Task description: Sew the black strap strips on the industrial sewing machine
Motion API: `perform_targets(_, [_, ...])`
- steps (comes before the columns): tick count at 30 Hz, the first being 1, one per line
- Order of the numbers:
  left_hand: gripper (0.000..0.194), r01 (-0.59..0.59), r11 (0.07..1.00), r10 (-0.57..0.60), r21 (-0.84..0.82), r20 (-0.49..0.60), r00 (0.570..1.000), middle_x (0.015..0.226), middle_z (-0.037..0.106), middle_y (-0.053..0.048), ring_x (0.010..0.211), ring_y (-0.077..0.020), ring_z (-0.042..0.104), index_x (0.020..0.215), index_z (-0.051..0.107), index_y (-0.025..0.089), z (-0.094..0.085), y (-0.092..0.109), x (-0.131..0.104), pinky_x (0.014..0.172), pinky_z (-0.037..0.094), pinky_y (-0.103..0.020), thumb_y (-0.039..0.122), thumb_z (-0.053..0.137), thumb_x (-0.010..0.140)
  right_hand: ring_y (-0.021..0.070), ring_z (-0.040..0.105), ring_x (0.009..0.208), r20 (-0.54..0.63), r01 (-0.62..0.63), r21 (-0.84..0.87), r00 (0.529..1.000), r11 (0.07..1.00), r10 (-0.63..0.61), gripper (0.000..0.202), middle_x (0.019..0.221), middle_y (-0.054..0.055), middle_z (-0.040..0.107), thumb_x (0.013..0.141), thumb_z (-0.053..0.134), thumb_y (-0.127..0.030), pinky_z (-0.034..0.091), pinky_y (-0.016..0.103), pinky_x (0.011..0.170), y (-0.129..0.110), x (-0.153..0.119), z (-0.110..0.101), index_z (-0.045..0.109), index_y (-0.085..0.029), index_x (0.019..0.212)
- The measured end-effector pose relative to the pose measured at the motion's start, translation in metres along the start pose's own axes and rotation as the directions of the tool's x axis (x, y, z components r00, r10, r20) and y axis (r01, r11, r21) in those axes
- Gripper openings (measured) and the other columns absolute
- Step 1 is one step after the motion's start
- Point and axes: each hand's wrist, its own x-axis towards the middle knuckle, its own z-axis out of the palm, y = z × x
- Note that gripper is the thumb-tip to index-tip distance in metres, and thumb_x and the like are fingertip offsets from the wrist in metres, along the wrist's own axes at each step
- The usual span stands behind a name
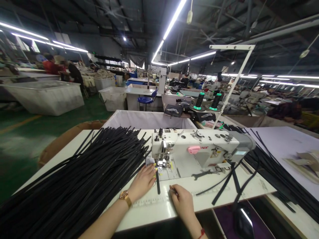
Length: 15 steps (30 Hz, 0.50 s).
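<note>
A white sewing machine (pixel 199 149) stands on the white tabletop. Beside its presser foot my left hand (pixel 144 178) lies flat, fingers stretched out, the fingertips by the upper end of a short black strip (pixel 158 182). Whether they press on the strip is unclear. That strip runs from the needle area towards me. My right hand (pixel 183 200) rests near the table's front edge, right of the strip, with its fingers curled closed; anything inside them is hidden. Left of the machine spreads a large heap of long black strips (pixel 99 166).
A wrench (pixel 204 174) lies on the machine's bed. More black strips (pixel 276 176) lie at the right, some hanging over the front edge. Behind the machine are a pale bin (pixel 149 116) and two black thread cones (pixel 199 101). Several people work farther off.
</note>
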Motion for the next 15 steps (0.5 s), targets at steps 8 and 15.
perform_targets(8, [0.04,0.018,1.0,-0.019,-0.019,-0.012,1.0,0.144,0.05,-0.01,0.134,-0.0266,0.044,0.133,0.053,0.019,-0.0015,0.0016,-0.0003,0.112,0.036,-0.052,0.026,0.047,0.094,0.0192,0.065,0.073,0.005,0.002,0.004,1.0,1.0,-0.002,0.017,0.078,0.003,0.072,0.087,0.047,-0.019,0.04,0.026,0.065,0.0012,0.0007,0.0006,0.064,-0.021,0.085])
perform_targets(15, [0.04,0.016,0.999,-0.017,-0.035,-0.031,0.999,0.144,0.049,-0.009,0.133,-0.0266,0.044,0.133,0.053,0.021,-0.0004,0.0006,-0.001,0.11,0.038,-0.051,0.024,0.049,0.093,0.0194,0.066,0.076,0.019,-0.003,0.024,1.0,1.0,0.002,0.018,0.081,0.003,0.072,0.087,0.047,-0.018,0.041,0.026,0.067,0.001,0.0008,0.0005,0.064,-0.022,0.086])
